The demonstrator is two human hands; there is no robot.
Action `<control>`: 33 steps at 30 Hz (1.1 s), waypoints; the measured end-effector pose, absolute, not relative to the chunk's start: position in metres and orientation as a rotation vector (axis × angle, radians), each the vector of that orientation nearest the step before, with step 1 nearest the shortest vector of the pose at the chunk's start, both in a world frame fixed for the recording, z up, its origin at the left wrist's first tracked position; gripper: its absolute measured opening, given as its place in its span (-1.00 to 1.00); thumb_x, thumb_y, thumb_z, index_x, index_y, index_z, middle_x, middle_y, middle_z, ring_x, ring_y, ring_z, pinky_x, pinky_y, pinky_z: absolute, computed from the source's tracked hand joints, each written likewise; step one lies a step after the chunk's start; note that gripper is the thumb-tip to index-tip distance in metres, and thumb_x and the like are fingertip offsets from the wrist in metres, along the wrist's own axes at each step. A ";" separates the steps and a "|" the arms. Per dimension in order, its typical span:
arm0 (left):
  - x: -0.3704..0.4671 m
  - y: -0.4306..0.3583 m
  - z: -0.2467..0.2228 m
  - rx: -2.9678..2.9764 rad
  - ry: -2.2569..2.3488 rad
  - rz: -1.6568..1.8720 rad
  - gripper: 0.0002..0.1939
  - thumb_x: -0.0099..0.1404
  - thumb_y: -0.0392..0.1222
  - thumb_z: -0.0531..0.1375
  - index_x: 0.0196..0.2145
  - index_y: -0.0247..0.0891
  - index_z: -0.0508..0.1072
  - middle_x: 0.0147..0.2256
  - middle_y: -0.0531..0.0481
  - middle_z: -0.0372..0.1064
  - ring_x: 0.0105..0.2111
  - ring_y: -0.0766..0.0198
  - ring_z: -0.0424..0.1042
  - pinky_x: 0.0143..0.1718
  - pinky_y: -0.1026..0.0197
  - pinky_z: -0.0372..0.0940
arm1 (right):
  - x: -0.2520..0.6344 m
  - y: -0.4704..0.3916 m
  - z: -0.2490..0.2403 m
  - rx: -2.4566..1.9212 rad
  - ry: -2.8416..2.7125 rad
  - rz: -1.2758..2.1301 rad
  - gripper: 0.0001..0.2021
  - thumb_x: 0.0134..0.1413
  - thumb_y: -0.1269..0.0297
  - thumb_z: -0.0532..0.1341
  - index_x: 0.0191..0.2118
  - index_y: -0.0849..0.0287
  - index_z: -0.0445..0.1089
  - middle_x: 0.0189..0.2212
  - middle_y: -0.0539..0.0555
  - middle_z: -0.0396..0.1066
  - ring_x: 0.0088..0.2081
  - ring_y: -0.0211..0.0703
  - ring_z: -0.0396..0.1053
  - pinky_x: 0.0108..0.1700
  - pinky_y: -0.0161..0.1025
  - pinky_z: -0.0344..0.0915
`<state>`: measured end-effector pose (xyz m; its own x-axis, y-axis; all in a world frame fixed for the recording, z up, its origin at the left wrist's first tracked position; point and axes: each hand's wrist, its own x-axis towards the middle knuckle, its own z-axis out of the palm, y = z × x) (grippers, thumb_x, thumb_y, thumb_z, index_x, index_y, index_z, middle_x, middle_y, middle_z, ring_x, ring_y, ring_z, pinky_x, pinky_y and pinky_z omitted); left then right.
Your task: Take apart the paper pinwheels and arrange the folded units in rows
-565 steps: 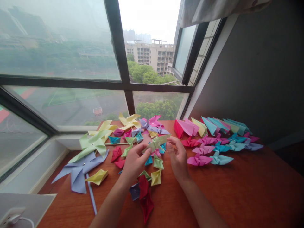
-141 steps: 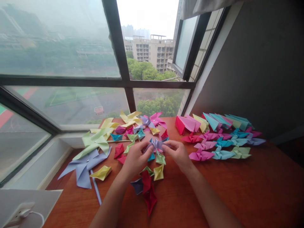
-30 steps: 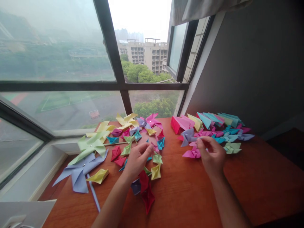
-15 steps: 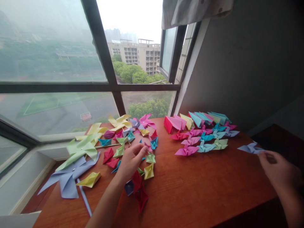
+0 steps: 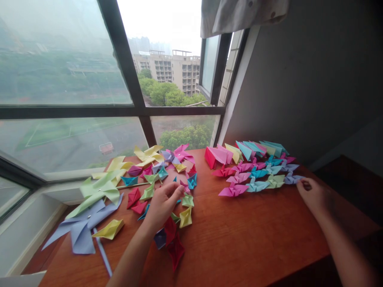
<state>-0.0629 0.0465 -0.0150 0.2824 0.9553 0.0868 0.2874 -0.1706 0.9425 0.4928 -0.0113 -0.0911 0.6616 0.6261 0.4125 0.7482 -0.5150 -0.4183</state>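
Note:
My right hand (image 5: 312, 193) pinches the tip of a lavender paper crane (image 5: 292, 179) at the right end of the front row of cranes. Beside it in that row are a pale green crane (image 5: 275, 181), a light blue crane (image 5: 257, 185) and a pink crane (image 5: 232, 190). My left hand (image 5: 166, 201) hovers over the folded papers on the left, thumb and fingers pinched together. A small pink folded paper (image 5: 184, 185) shows right at its fingertips; whether they grip it I cannot tell. Near it lie a light green paper boat (image 5: 187, 200) and a yellow one (image 5: 186, 217).
Several paper planes (image 5: 220, 154) stand behind the cranes on the wooden table (image 5: 239, 239). Pinwheels, among them a lavender one (image 5: 86, 223) with a stick, spread along the left. Dark red folded papers (image 5: 176, 251) lie near my left forearm. A window (image 5: 143, 111) borders the far side.
My right hand has moved left with the lavender crane, bringing it to the end of the front row. My left hand stays pinched in nearly the same place. The view has shifted slightly.

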 end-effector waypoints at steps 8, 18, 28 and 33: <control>-0.064 0.047 -0.018 1.673 1.171 0.915 -0.68 0.36 0.03 0.13 -0.39 -0.26 0.44 -0.46 0.05 0.36 -0.43 0.28 0.33 -0.40 0.31 0.20 | 0.490 -0.001 -0.083 -2.307 -1.176 -0.256 -0.89 0.01 0.20 0.16 -0.37 0.04 0.41 -0.39 0.19 0.53 -0.37 0.04 0.45 -0.33 -0.12 0.21; -0.063 0.046 -0.013 1.692 1.184 0.915 -0.67 0.35 0.04 0.14 -0.39 -0.27 0.46 -0.46 0.04 0.38 -0.43 0.26 0.34 -0.40 0.30 0.20 | 0.489 -0.005 -0.081 -2.363 -1.177 -0.196 -0.76 0.03 0.21 0.11 -0.21 0.06 0.46 -0.32 0.15 0.55 -0.29 0.03 0.48 -0.31 -0.16 0.24; -0.073 0.049 -0.002 1.686 1.273 0.979 -0.65 0.33 0.06 0.14 -0.43 -0.26 0.46 -0.48 0.04 0.42 -0.44 0.25 0.37 -0.39 0.29 0.23 | 0.437 -0.007 -0.064 -2.100 -1.042 -0.447 -0.61 0.00 0.12 0.13 -0.05 0.10 0.46 -0.32 0.12 0.56 -0.31 0.01 0.49 -0.24 -0.17 0.30; -0.090 0.054 0.003 1.580 1.350 1.102 -0.65 0.29 0.11 0.18 -0.40 -0.25 0.47 -0.44 0.01 0.47 -0.41 0.21 0.43 -0.39 0.28 0.28 | 0.377 0.011 -0.035 -1.904 -1.212 -0.526 -0.66 0.04 0.18 0.15 -0.10 0.15 0.51 -0.41 0.11 0.56 -0.38 -0.09 0.50 -0.28 -0.25 0.29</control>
